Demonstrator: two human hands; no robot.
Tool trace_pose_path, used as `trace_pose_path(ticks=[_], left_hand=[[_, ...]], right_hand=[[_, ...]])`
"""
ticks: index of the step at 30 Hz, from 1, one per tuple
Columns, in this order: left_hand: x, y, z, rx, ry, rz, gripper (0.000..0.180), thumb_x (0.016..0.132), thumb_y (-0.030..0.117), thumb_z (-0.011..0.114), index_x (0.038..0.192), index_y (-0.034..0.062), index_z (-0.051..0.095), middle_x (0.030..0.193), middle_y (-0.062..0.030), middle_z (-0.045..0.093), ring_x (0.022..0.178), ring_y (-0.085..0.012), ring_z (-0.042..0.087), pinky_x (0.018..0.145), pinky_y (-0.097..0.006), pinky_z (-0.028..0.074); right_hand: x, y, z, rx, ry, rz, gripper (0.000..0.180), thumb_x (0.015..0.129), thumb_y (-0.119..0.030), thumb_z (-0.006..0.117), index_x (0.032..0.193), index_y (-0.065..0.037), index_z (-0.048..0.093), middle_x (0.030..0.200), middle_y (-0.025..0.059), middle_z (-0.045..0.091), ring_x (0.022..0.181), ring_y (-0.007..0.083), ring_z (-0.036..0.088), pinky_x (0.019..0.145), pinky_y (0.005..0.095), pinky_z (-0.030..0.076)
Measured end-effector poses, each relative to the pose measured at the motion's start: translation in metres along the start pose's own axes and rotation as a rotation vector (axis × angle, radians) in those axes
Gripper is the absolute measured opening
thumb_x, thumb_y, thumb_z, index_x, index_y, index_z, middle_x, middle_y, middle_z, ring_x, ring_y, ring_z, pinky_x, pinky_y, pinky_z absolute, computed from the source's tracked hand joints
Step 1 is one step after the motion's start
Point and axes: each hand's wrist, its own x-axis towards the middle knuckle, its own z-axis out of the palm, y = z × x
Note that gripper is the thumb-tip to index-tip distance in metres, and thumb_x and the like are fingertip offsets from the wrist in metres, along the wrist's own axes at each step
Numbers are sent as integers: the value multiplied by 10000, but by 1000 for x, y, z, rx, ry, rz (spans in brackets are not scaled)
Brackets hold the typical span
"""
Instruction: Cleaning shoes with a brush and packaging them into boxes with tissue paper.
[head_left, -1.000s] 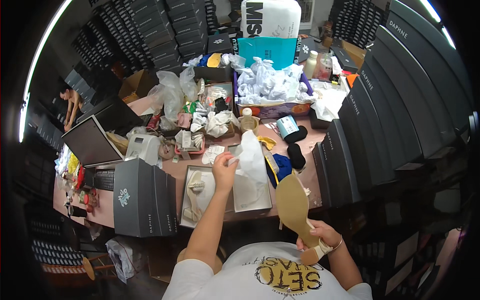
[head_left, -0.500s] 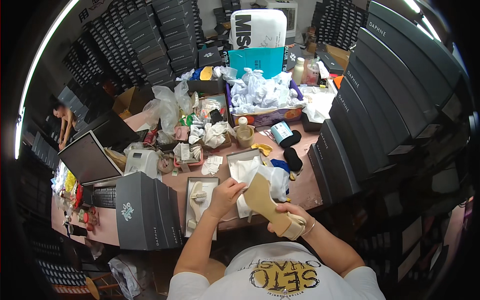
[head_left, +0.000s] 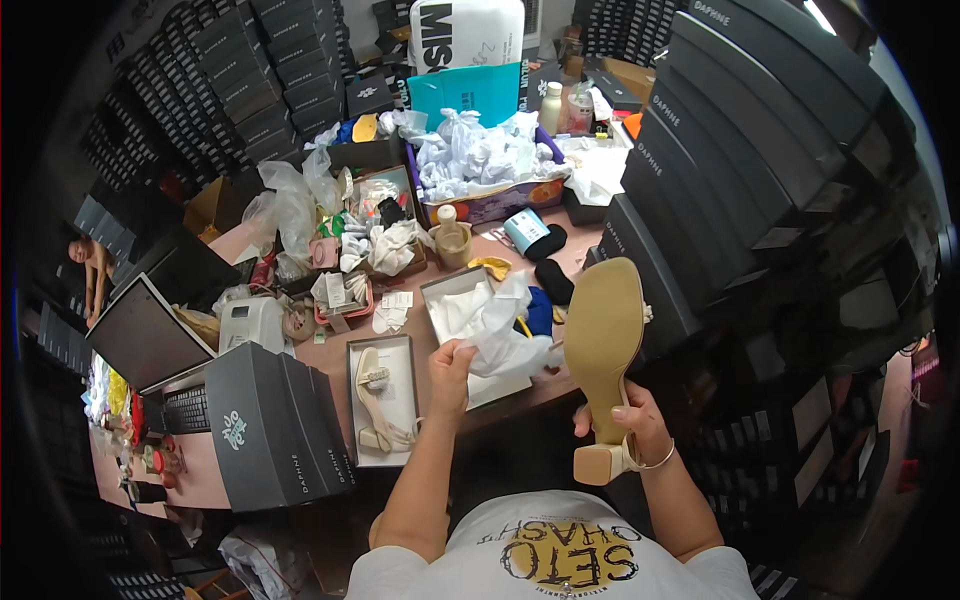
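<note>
In my right hand (head_left: 643, 424) is a beige block-heeled sandal (head_left: 603, 330), gripped near the heel with its tan sole facing up. My left hand (head_left: 450, 375) pinches the edge of a crumpled translucent white wrapping sheet (head_left: 505, 335). That sheet hangs over the open shoebox (head_left: 445, 290), which has white paper inside. Left of my left forearm a second sandal (head_left: 370, 395), cream with a decorated strap, lies in another shallow open box (head_left: 403, 360).
Dark closed shoeboxes (head_left: 265, 430) stand at the near left, and a tall stack of them (head_left: 740, 150) rises on the right. A purple carton (head_left: 490, 205) full of crumpled white paper sits at the back. A monitor (head_left: 150, 330) and a white printer (head_left: 250, 325) are at the left.
My right hand has moved the sandal right, away from the white sheet, and turned it more upright. My left hand keeps hold of the sheet. The whole view has shifted.
</note>
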Motion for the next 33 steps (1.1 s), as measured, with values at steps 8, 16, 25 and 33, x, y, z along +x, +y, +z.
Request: trace_pose_path(ticks=[8, 16, 25, 33], left_hand=[[-117, -15, 127, 296, -192, 309, 61, 849, 32, 639, 815, -5, 603, 1047, -84, 610, 921, -116, 551, 802, -244, 439], [-223, -86, 148, -348, 421, -36, 31, 891, 85, 600, 898, 56, 606, 884, -31, 630, 870, -106, 581, 830, -290, 462], [-281, -83, 128, -641, 543, -124, 197, 885, 204, 570, 1026, 66, 574, 1092, -70, 618, 1079, -220, 564, 973, -377, 422], [-261, -17, 126, 516, 251, 64, 495, 909, 156, 558, 1351, 16, 384, 1248, -117, 506, 1159, -205, 490, 987, -321, 389]], right_hand=[[-22, 24, -52, 264, 90, 93, 385, 844, -217, 479, 1087, 74, 546, 867, 141, 664, 760, 191, 641, 724, 296, 524], [-77, 71, -83, 543, 78, 278, 421, 864, -176, 470, 1249, -10, 432, 872, 114, 605, 741, 185, 622, 668, 311, 553], [-90, 63, -72, 269, -125, 339, 376, 871, -132, 511, 1229, -18, 485, 839, 77, 591, 731, 136, 585, 674, 278, 519], [-69, 59, -55, 59, -339, 373, 432, 869, -149, 519, 1268, 11, 480, 877, 52, 556, 724, 98, 518, 661, 230, 447]])
